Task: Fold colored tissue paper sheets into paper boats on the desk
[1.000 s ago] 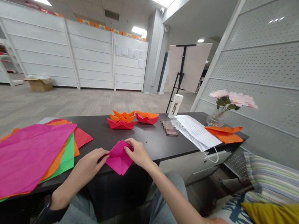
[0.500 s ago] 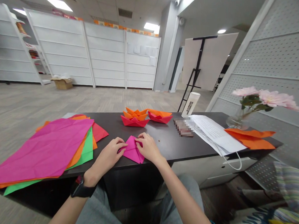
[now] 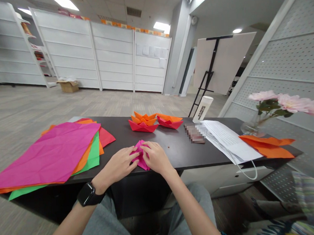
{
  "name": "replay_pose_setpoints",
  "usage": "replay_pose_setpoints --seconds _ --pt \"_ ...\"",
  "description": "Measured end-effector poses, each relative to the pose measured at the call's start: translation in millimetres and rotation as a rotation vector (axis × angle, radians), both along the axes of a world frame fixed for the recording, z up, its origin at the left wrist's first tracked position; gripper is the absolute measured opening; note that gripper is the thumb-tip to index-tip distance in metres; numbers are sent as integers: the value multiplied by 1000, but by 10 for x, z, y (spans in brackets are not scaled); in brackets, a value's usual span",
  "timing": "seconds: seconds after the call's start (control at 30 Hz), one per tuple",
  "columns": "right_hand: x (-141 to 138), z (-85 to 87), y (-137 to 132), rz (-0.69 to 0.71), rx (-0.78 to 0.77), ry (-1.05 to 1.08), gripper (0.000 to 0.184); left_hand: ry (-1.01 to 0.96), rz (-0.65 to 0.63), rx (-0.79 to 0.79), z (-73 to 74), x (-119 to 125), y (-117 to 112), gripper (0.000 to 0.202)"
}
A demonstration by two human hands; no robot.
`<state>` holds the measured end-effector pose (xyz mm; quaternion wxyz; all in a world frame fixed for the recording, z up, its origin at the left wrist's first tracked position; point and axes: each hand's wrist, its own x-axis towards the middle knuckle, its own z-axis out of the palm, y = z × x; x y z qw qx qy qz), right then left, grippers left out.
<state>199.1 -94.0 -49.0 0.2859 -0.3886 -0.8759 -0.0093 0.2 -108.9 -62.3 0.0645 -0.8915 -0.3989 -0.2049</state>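
Note:
A small folded sheet of magenta origami paper [image 3: 142, 163] lies near the front edge of the dark desk, between my hands and partly covered by their fingers. My left hand [image 3: 119, 164], with a black smartwatch at the wrist, grips its left side, fingers curved over the paper. From the right, my right hand [image 3: 157, 157] pinches the upper right part with bent fingers. Beyond them stand two folded paper boats, a red and orange one [image 3: 143, 127] and another [image 3: 170, 122] beside it.
Large magenta, orange, green and red sheets [image 3: 50, 152] are stacked at the left. To the right are a blurred-out flat item [image 3: 194, 133], a white cylinder [image 3: 203, 108], printed papers [image 3: 227, 138] with a white cable, folded orange paper [image 3: 267, 146] and a flower vase [image 3: 250, 127].
My left hand has moved right and turned flatter over the magenta paper, covering more of it. The paper looks narrower between my hands. The view has shifted slightly.

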Motion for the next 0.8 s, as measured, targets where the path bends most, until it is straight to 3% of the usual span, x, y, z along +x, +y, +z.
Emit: replay_pose_setpoints --seconds 0.2,0.43,0.57,0.8 --pt "165 -20 -231 35 -167 -109 48 53 -50 43 -35 -21 9 35" --pt "661 36 -225 -61 -220 -154 41 51 -15 13 -56 -22 17 38" --pt "670 -13 -243 -58 -189 -149 44 57 -33 17 -32 -97 6 38" --pt "666 -77 -249 -60 -174 -119 45 49 107 26 33 -364 -169 36"
